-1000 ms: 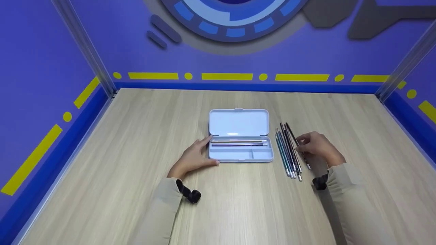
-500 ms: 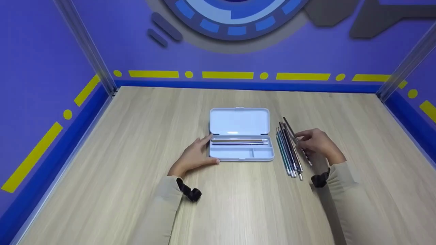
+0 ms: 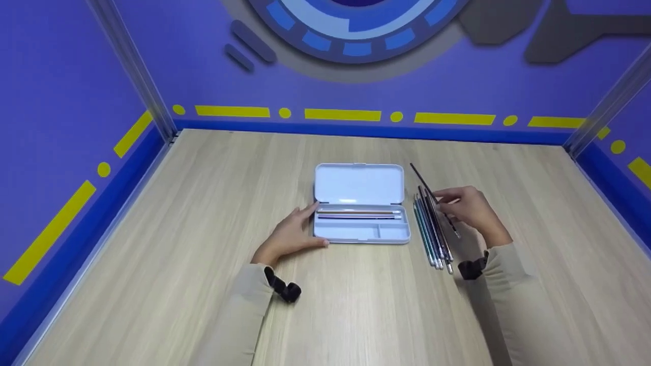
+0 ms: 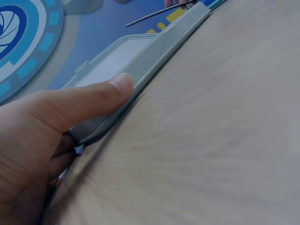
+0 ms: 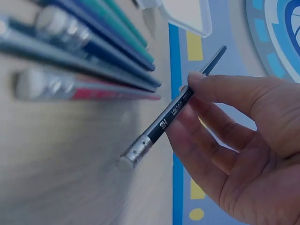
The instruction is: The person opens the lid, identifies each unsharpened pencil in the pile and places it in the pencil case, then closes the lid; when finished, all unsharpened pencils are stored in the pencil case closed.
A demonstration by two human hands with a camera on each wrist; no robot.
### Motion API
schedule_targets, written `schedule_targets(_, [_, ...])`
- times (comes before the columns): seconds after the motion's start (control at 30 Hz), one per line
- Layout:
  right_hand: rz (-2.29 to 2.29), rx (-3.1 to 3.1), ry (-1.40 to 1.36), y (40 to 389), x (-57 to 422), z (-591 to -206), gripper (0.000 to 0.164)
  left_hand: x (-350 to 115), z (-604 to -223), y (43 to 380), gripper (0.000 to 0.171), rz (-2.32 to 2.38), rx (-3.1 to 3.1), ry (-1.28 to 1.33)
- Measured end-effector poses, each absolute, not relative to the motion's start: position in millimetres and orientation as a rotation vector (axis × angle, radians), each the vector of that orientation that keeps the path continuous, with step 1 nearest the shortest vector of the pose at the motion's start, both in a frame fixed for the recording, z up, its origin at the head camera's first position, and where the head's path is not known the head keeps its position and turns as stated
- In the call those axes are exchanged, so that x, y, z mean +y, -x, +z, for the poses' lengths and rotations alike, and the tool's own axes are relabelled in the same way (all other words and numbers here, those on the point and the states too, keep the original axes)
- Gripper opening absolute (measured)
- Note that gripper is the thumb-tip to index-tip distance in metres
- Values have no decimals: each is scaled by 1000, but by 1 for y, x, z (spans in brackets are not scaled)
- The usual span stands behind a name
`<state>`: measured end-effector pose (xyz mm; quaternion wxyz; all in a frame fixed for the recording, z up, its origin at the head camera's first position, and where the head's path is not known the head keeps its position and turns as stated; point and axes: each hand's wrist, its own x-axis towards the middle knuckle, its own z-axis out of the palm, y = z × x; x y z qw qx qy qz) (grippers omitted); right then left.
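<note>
A white pencil case (image 3: 360,235) lies with its lid (image 3: 359,183) up on the table. Several pencils (image 3: 356,217) lie in its back compartment; the small front ones hold nothing. My left hand (image 3: 289,235) holds the case by its left end, the thumb (image 4: 123,85) against the front wall and the fingers partly hidden behind. My right hand (image 3: 470,209) pinches a dark pencil (image 5: 174,112) between thumb and fingers. Its eraser end tips down toward me and its far end points up, over the loose pencils (image 3: 432,229) to the right of the case.
The loose pencils lie side by side, most eraser ends (image 5: 35,84) toward me. Behind the wooden table (image 3: 229,178) stands a blue panel wall (image 3: 346,91) with yellow marks, and side panels (image 3: 46,127) flank it. Black wrist cameras (image 3: 290,292) sit at both sleeves.
My right hand has lifted the dark pencil off the right side of the loose bunch and moved slightly left, its far end swinging left. My left hand stays at the case.
</note>
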<state>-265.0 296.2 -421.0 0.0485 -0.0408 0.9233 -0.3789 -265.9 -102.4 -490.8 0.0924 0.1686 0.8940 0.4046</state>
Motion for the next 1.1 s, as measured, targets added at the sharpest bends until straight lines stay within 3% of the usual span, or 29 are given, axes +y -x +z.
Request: schedule_targets(1.1, [-973,2847,558,286,197,-404,30,-104,-492,266,102,1197,2666,-538])
